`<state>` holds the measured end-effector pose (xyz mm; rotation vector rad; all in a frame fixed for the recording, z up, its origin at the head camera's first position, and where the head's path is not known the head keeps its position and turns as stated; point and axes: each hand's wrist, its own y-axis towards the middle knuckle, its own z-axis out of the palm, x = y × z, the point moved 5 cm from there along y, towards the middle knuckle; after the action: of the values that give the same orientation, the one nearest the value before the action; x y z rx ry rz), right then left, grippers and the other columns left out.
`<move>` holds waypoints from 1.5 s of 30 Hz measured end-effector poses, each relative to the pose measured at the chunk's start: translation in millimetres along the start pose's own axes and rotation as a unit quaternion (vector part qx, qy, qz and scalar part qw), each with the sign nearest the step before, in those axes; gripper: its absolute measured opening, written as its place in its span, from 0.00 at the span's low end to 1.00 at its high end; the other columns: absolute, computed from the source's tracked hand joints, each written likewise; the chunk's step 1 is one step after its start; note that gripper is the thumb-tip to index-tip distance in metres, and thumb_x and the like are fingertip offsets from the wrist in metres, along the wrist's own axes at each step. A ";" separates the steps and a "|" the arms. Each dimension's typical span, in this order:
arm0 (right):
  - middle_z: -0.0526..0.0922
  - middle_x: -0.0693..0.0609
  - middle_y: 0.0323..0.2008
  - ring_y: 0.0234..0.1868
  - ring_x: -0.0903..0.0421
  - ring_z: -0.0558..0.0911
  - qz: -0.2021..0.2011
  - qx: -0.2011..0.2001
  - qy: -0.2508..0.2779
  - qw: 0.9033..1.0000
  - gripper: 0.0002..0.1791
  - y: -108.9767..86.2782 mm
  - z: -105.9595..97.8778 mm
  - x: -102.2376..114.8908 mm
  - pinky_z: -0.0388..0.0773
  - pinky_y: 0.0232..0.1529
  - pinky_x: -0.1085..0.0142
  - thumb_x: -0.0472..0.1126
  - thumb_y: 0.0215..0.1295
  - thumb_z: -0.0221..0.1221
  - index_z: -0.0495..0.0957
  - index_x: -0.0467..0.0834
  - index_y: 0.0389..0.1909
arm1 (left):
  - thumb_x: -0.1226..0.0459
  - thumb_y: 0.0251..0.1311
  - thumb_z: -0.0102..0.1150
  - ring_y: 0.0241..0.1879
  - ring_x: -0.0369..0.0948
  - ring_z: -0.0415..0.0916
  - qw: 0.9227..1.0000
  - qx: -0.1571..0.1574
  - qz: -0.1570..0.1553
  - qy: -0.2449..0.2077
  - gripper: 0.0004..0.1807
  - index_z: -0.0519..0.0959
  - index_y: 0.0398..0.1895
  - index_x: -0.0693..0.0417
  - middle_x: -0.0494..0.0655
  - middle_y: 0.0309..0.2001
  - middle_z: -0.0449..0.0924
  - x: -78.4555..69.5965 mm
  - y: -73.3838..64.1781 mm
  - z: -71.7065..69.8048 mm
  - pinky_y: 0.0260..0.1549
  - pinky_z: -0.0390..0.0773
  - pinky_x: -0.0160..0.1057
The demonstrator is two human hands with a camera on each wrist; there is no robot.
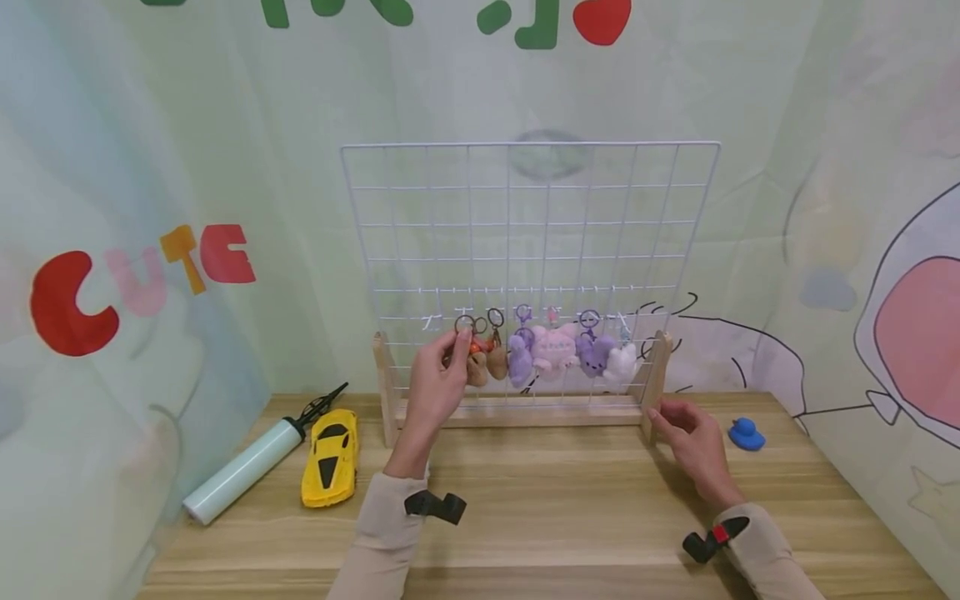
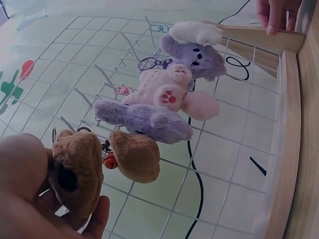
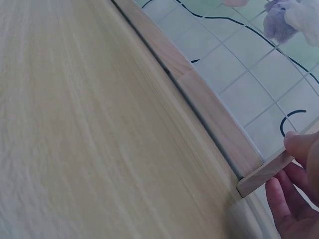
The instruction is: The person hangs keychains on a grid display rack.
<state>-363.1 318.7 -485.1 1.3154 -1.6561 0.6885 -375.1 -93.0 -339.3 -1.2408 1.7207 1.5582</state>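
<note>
A white wire grid rack [image 1: 487,222] stands in a wooden base, with a row of plush keychains hung on its hooks. My left hand [image 1: 442,375] is at the left end of the row and holds a brown plush keychain [image 2: 82,162] between thumb and fingers. Beside it hang another brown plush keychain [image 2: 135,157] with an orange bell, a purple one [image 2: 144,119], a pink one [image 2: 159,89], a second purple one [image 2: 197,59] and a white one [image 2: 197,33]. With thumb and fingers, my right hand [image 1: 697,446] grips the base's right wooden upright [image 3: 266,174].
On the left of the wooden table [image 1: 547,508] lie a yellow toy car [image 1: 330,458] and a pale blue hand pump [image 1: 243,471] with a black tip. A small blue rubber duck [image 1: 746,434] sits right of my right hand. Printed cloth hangs behind.
</note>
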 end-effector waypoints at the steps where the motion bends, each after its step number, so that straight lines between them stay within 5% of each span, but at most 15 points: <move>1: 0.82 0.36 0.67 0.68 0.42 0.81 -0.001 0.000 0.001 1.000 0.34 0.1 -0.3 0.1 0.74 0.46 0.82 0.62 0.75 0.65 0.77 0.40 0.68 | 0.54 0.84 0.54 0.29 0.38 0.74 1.000 -0.001 -0.005 -0.004 0.20 0.88 0.40 0.58 0.55 0.35 0.87 1.0 0.3 0.2 0.24 0.74 0.30; 18: 0.83 0.36 0.66 0.66 0.43 0.82 -0.017 -0.008 -0.001 1.000 0.33 1.2 -2.9 -0.8 0.76 0.46 0.81 0.62 0.76 0.65 0.78 0.40 0.66 | 0.58 0.78 0.64 0.37 0.36 0.83 0.999 -0.024 -0.027 -0.019 0.12 0.92 0.46 0.56 0.57 0.43 0.92 22.2 4.2 -5.6 0.32 0.79 0.24; 33: 0.83 0.36 0.66 0.66 0.43 0.82 -0.019 -0.011 0.003 1.000 0.33 2.4 -3.3 -1.5 0.75 0.47 0.79 0.62 0.76 0.65 0.78 0.40 0.66 | 0.53 0.70 0.74 0.43 0.42 0.82 0.993 -0.108 -0.051 0.008 0.15 0.92 0.46 0.55 0.54 0.44 0.92 31.0 8.2 -6.6 0.38 0.77 0.29; 45: 0.86 0.38 0.63 0.61 0.52 0.84 -0.021 -0.012 0.007 1.000 0.30 4.0 1.0 -3.4 0.76 0.48 0.79 0.60 0.76 0.65 0.79 0.40 0.65 | 0.52 0.73 0.70 0.52 0.47 0.86 0.994 -0.095 -0.040 0.030 0.16 0.89 0.52 0.54 0.53 0.51 0.91 33.9 -5.1 -44.6 0.46 0.80 0.22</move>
<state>-367.0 320.5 -488.1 1.3205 -1.6165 0.6499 -377.1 -144.9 -360.7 -1.4449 1.5659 1.6843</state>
